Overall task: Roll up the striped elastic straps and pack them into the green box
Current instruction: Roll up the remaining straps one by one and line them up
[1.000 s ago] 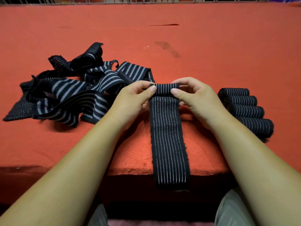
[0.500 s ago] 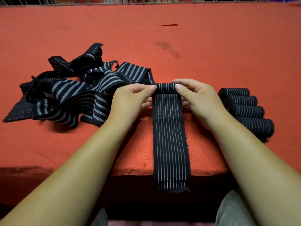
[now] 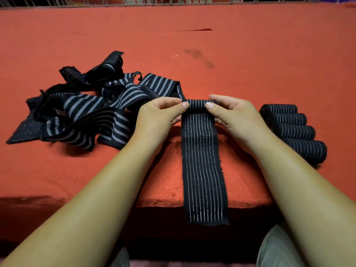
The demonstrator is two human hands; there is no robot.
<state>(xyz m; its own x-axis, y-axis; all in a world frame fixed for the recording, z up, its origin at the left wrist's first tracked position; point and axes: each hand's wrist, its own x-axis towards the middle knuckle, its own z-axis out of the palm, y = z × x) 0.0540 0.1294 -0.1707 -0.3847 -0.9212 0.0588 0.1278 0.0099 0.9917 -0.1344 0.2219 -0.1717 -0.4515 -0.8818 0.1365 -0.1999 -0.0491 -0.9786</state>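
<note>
Rolling step: left hand (image 3: 159, 116) and right hand (image 3: 233, 116) pinch the strap (image 3: 203, 160) roll's ends — next, roll it nearer, evenly.

The left forearm (image 3: 92, 199) and the right forearm (image 3: 300, 189) are bare along their full visible length, from the lower edge of view up to the wrists. The left hand (image 3: 159, 116) and the right hand (image 3: 233, 116) are likewise uncovered; one thumbnail (image 3: 185, 105) shows on each, cut short with a rounded tip. Grey-green trousers (image 3: 275, 247) of plain cloth cover both legs, seen as a broad patch on the right leg and a narrow sliver on the left.
</note>
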